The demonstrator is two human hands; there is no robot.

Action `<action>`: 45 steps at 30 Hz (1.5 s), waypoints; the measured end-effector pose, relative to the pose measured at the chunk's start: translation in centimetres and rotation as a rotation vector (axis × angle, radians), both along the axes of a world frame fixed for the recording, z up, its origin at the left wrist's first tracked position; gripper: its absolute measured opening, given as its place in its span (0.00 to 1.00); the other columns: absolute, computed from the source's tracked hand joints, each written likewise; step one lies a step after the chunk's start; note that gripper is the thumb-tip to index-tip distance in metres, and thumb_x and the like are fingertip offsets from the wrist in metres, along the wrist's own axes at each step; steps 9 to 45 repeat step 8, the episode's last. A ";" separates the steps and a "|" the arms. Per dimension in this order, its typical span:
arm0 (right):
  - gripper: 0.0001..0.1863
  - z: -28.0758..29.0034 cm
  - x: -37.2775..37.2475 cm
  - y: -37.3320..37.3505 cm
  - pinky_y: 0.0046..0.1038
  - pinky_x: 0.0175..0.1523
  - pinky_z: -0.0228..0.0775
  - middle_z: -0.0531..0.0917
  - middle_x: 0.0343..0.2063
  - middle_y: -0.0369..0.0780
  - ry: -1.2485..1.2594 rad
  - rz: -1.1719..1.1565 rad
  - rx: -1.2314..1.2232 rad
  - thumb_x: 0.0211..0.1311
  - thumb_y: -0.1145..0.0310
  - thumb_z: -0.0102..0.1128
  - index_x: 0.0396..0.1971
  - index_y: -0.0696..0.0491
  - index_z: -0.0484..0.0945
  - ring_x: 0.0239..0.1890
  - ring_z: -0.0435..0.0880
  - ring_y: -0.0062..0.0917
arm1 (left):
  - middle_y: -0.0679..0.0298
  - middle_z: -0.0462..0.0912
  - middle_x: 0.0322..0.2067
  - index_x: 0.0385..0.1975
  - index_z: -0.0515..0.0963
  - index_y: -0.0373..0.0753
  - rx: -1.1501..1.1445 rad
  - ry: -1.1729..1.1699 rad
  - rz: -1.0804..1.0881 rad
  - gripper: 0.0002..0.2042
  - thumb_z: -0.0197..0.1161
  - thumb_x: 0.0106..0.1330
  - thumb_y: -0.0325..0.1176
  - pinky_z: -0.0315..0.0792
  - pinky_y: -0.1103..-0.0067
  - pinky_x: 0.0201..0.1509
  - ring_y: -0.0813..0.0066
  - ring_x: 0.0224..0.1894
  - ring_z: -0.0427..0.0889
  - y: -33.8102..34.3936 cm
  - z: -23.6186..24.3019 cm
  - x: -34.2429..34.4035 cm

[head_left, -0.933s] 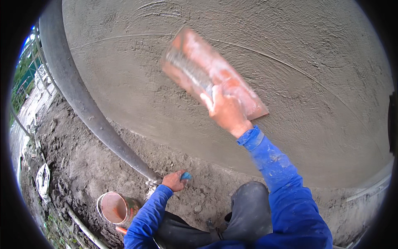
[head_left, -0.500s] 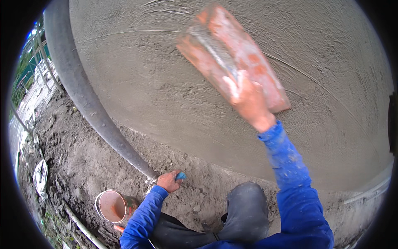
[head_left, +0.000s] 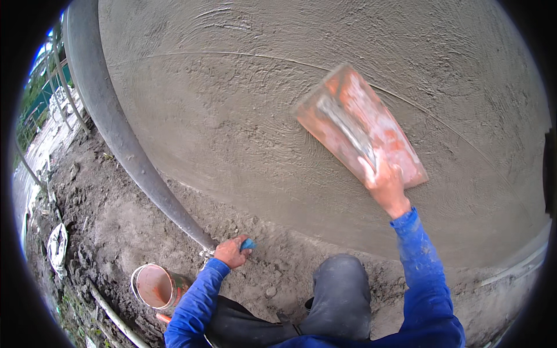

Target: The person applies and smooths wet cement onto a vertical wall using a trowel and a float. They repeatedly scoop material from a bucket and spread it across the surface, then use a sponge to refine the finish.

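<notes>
My right hand [head_left: 386, 182] is closed on the lower end of the handle of a plastering float [head_left: 391, 136], an orange rectangular board smeared with grey. The float lies tilted against a wall of wet grey plaster [head_left: 232, 122], just below a thin curved line in the surface. Swirled trowel marks show above and around it. Low on the left, my left hand [head_left: 231, 253] is closed round a small blue thing [head_left: 248, 244], perhaps a sponge; most of it is hidden by the fingers. That hand is beside the foot of a grey pipe [head_left: 136, 156].
A bucket [head_left: 136, 284] with a reddish inside stands on the dirt ground to my left, an orange handle-like piece [head_left: 163, 318] by it. Further left lie a pole [head_left: 116, 316] and a whitish bag [head_left: 57, 249]. Thin upright poles [head_left: 61, 75] stand beyond.
My right hand has drawn the float down and to the right across the plaster. My left hand has shifted slightly left, still closed on the blue thing.
</notes>
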State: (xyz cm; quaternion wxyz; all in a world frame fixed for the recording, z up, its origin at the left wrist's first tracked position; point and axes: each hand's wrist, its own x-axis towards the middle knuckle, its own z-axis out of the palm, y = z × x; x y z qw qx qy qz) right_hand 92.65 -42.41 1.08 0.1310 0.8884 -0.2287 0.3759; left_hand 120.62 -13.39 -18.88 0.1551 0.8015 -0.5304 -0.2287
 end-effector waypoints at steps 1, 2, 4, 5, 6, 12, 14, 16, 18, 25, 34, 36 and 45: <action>0.20 1.0 3.6 0.3 0.34 0.16 0.68 0.81 0.19 0.48 0.019 0.038 -0.084 0.65 0.56 0.58 0.42 0.60 0.73 0.16 0.81 0.38 | 0.50 0.83 0.39 0.54 0.71 0.48 -0.032 -0.044 -0.024 0.22 0.61 0.61 0.44 0.75 0.60 0.49 0.48 0.43 0.82 -0.4 -1.0 -0.1; 0.19 0.7 7.0 0.2 0.36 0.16 0.69 0.79 0.15 0.47 -0.052 0.044 -0.045 0.66 0.55 0.56 0.38 0.60 0.71 0.15 0.80 0.40 | 0.51 0.83 0.38 0.55 0.71 0.49 -0.070 -0.082 -0.060 0.22 0.61 0.61 0.44 0.75 0.60 0.49 0.48 0.43 0.82 -1.2 -1.6 -0.6; 0.19 0.1 13.5 2.4 0.41 0.15 0.69 0.77 0.10 0.48 -0.217 0.087 0.239 0.69 0.54 0.52 0.30 0.56 0.67 0.14 0.80 0.43 | 0.51 0.83 0.38 0.55 0.71 0.49 -0.018 -0.095 -0.067 0.22 0.61 0.60 0.44 0.76 0.60 0.48 0.48 0.42 0.82 -2.9 -1.1 -1.7; 0.20 -1.1 16.0 3.4 0.42 0.17 0.70 0.77 0.11 0.48 -0.225 0.095 0.284 0.69 0.53 0.51 0.34 0.59 0.68 0.15 0.81 0.43 | 0.52 0.83 0.37 0.55 0.71 0.50 0.010 -0.103 -0.065 0.22 0.61 0.60 0.44 0.76 0.60 0.48 0.48 0.42 0.82 -3.2 -0.9 -1.9; 0.23 -2.6 17.4 3.6 0.43 0.19 0.72 0.78 0.12 0.49 -0.148 0.088 0.273 0.69 0.53 0.52 0.39 0.63 0.69 0.16 0.82 0.42 | 0.51 0.83 0.37 0.55 0.70 0.50 -0.032 -0.112 -0.077 0.22 0.61 0.60 0.44 0.76 0.60 0.47 0.48 0.41 0.83 -3.3 -1.2 -1.8; 0.28 -6.6 17.3 2.4 0.41 0.23 0.76 0.81 0.15 0.51 0.030 0.130 0.250 0.67 0.51 0.53 0.47 0.65 0.67 0.18 0.84 0.42 | 0.49 0.83 0.37 0.57 0.69 0.51 0.030 -0.132 -0.052 0.24 0.61 0.60 0.45 0.76 0.60 0.47 0.49 0.42 0.83 -3.4 0.1 -2.3; 0.28 -6.6 17.3 2.4 0.41 0.23 0.76 0.81 0.15 0.51 0.030 0.130 0.250 0.67 0.51 0.53 0.47 0.65 0.67 0.18 0.84 0.42 | 0.49 0.83 0.37 0.57 0.69 0.51 0.030 -0.132 -0.052 0.24 0.61 0.60 0.45 0.76 0.60 0.47 0.49 0.42 0.83 -3.4 0.1 -2.3; 0.28 -6.6 17.3 2.4 0.41 0.23 0.76 0.81 0.15 0.51 0.030 0.130 0.250 0.67 0.51 0.53 0.47 0.65 0.67 0.18 0.84 0.42 | 0.49 0.83 0.37 0.57 0.69 0.51 0.030 -0.132 -0.052 0.24 0.61 0.60 0.45 0.76 0.60 0.47 0.49 0.42 0.83 -3.4 0.1 -2.3; 0.28 -6.6 17.3 2.4 0.41 0.23 0.76 0.81 0.15 0.51 0.030 0.130 0.250 0.67 0.51 0.53 0.47 0.65 0.67 0.18 0.84 0.42 | 0.49 0.83 0.37 0.57 0.69 0.51 0.030 -0.132 -0.052 0.24 0.61 0.60 0.45 0.76 0.60 0.47 0.49 0.42 0.83 -3.4 0.1 -2.3; 0.28 -6.6 17.3 2.4 0.41 0.23 0.76 0.81 0.15 0.51 0.030 0.130 0.250 0.67 0.51 0.53 0.47 0.65 0.67 0.18 0.84 0.42 | 0.49 0.83 0.37 0.57 0.69 0.51 0.030 -0.132 -0.052 0.24 0.61 0.60 0.45 0.76 0.60 0.47 0.49 0.42 0.83 -3.4 0.1 -2.3; 0.28 -6.6 17.3 2.4 0.41 0.23 0.76 0.81 0.15 0.51 0.030 0.130 0.250 0.67 0.51 0.53 0.47 0.65 0.67 0.18 0.84 0.42 | 0.49 0.83 0.37 0.57 0.69 0.51 0.030 -0.132 -0.052 0.24 0.61 0.60 0.45 0.76 0.60 0.47 0.49 0.42 0.83 -3.4 0.1 -2.3; 0.28 -6.6 17.3 2.4 0.41 0.23 0.76 0.81 0.15 0.51 0.030 0.130 0.250 0.67 0.51 0.53 0.47 0.65 0.67 0.18 0.84 0.42 | 0.49 0.83 0.37 0.57 0.69 0.51 0.030 -0.132 -0.052 0.24 0.61 0.60 0.45 0.76 0.60 0.47 0.49 0.42 0.83 -3.4 0.1 -2.3; 0.28 -6.6 17.3 2.4 0.41 0.23 0.76 0.81 0.15 0.51 0.030 0.130 0.250 0.67 0.51 0.53 0.47 0.65 0.67 0.18 0.84 0.42 | 0.49 0.83 0.37 0.57 0.69 0.51 0.030 -0.132 -0.052 0.24 0.61 0.60 0.45 0.76 0.60 0.47 0.49 0.42 0.83 -3.4 0.1 -2.3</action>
